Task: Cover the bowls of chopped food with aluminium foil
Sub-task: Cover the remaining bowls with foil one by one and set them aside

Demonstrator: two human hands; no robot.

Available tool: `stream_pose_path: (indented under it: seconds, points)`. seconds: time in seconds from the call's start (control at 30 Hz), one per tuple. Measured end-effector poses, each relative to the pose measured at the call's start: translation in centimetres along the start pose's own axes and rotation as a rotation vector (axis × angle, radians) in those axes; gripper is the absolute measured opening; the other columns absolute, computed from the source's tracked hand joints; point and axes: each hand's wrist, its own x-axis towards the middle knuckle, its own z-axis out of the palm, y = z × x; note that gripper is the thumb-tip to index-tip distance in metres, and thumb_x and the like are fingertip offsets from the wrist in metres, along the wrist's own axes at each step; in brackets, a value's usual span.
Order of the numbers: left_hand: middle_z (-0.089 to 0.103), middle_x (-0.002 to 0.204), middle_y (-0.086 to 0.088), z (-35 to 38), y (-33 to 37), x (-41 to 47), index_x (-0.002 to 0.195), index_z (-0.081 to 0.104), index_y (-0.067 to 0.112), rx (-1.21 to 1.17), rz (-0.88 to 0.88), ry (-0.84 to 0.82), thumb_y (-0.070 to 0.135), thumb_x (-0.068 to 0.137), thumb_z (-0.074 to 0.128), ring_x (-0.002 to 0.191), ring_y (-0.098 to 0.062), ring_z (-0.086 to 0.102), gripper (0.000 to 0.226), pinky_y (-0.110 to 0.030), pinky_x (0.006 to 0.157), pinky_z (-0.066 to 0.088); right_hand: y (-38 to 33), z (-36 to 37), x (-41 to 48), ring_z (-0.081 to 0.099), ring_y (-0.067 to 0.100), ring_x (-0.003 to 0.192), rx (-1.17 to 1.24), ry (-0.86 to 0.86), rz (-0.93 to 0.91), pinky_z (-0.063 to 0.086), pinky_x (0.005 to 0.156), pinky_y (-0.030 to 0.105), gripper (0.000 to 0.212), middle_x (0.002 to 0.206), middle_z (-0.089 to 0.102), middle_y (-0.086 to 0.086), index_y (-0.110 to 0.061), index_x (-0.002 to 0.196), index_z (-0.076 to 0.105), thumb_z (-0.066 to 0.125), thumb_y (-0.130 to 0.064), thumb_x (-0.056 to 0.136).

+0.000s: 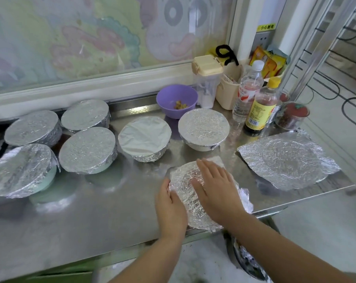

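Note:
A crinkled foil sheet (186, 193) lies flat near the steel counter's front edge. My right hand (216, 186) presses down on it with fingers spread. My left hand (170, 209) rests flat at its left edge, fingers on the foil. A purple bowl (176, 101) with a little chopped food stands uncovered at the back. Several foil-covered bowls stand to the left and middle, among them one (203, 127) just behind the sheet and one (144, 137) with smoother foil. A second loose, wrinkled foil sheet (287, 160) lies at the right.
Bottles (261, 105), a lidded plastic jug (206, 82), a beige holder and small jars crowd the back right corner. The steel counter (111, 201) ends just below my hands. A foil-lined bin (246, 260) sits under the counter edge. A wire rack stands at far right.

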Motion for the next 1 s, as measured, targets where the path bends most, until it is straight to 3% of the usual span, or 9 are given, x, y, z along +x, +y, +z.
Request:
stream_pose_path:
  seconds: [0.13,0.27,0.4,0.5,0.57,0.67,0.77,0.9,1.0]
  points:
    - [0.052,0.142,0.007,-0.4,0.9,3.0,0.141,0.053,0.017,0.249,0.350,-0.076,0.010,0.104,0.043,0.135,-0.011,0.044,0.039,-0.029,0.115,0.032,1.2,2.1,-0.8,0.016,0.022,0.156,-0.005,-0.013,0.018,0.007,0.127,0.042,0.075,0.167,0.026,0.004,-0.018,0.160,0.029,0.007,-0.055,0.099]
    - [0.060,0.138,0.004,0.2,1.1,5.7,0.140,0.055,0.017,0.373,0.440,-0.329,0.019,0.106,0.043,0.127,-0.012,0.054,0.037,-0.028,0.108,0.039,1.7,2.0,-0.1,0.003,0.020,0.158,-0.068,-0.016,0.049,-0.004,0.126,0.042,0.082,0.170,0.013,0.000,-0.020,0.162,0.018,-0.005,-0.056,0.093]
    - [0.062,0.136,0.003,0.2,0.0,5.3,0.138,0.057,0.023,0.228,0.293,-0.337,0.011,0.106,0.041,0.125,-0.016,0.058,0.038,-0.035,0.110,0.042,2.2,1.7,0.4,0.014,0.022,0.156,-0.061,-0.011,0.061,0.011,0.124,0.040,0.081,0.169,0.018,0.002,-0.016,0.161,0.024,-0.001,-0.055,0.094]
    - [0.068,0.122,-0.016,0.1,0.5,5.2,0.132,0.061,0.031,0.072,0.117,-0.369,0.012,0.107,0.040,0.110,-0.044,0.056,0.038,-0.055,0.096,0.047,2.2,1.4,1.1,0.026,0.024,0.149,-0.019,-0.017,0.100,0.024,0.119,0.043,0.067,0.163,0.031,0.002,-0.016,0.158,0.031,0.017,-0.050,0.102]
    - [0.072,0.115,-0.005,-0.1,1.1,5.1,0.120,0.064,0.040,-0.007,0.054,-0.375,0.011,0.107,0.040,0.103,-0.038,0.061,0.040,-0.048,0.090,0.051,2.3,1.1,1.9,0.033,0.025,0.142,0.008,-0.037,0.124,0.030,0.114,0.043,0.056,0.157,0.038,0.001,-0.018,0.157,0.031,0.030,-0.042,0.107]
    - [0.073,0.107,0.019,-0.3,1.6,4.7,0.106,0.066,0.044,-0.141,-0.053,-0.379,0.009,0.106,0.041,0.103,-0.008,0.068,0.042,-0.029,0.093,0.051,3.0,0.5,3.4,0.047,0.024,0.128,0.056,-0.092,0.188,0.043,0.098,0.042,0.045,0.142,0.050,0.000,-0.023,0.150,0.038,0.032,-0.038,0.108]
    - [0.075,0.106,0.015,-0.1,1.7,4.6,0.106,0.068,0.037,-0.226,-0.146,-0.386,0.011,0.106,0.042,0.105,-0.007,0.068,0.037,-0.024,0.091,0.052,3.5,0.6,4.2,0.060,0.024,0.109,0.083,-0.104,0.228,0.050,0.085,0.040,0.036,0.122,0.061,0.000,-0.025,0.134,0.051,0.030,-0.040,0.109]
    - [0.075,0.106,0.011,-0.1,1.6,4.6,0.106,0.070,0.033,-0.265,-0.178,-0.381,0.014,0.106,0.044,0.105,-0.012,0.069,0.032,-0.030,0.093,0.053,3.9,0.2,4.9,0.064,0.024,0.091,0.120,-0.141,0.260,0.053,0.081,0.040,0.034,0.097,0.066,-0.002,-0.023,0.115,0.056,0.029,-0.043,0.109]
    - [0.076,0.101,0.011,0.0,1.7,4.4,0.106,0.068,0.031,-0.278,-0.153,-0.377,0.011,0.106,0.043,0.098,-0.006,0.069,0.033,-0.022,0.087,0.054,3.9,-0.7,5.7,0.064,0.021,0.101,-0.015,-0.087,0.172,0.050,0.093,0.042,0.040,0.109,0.070,-0.004,-0.025,0.123,0.060,0.031,-0.049,0.107]
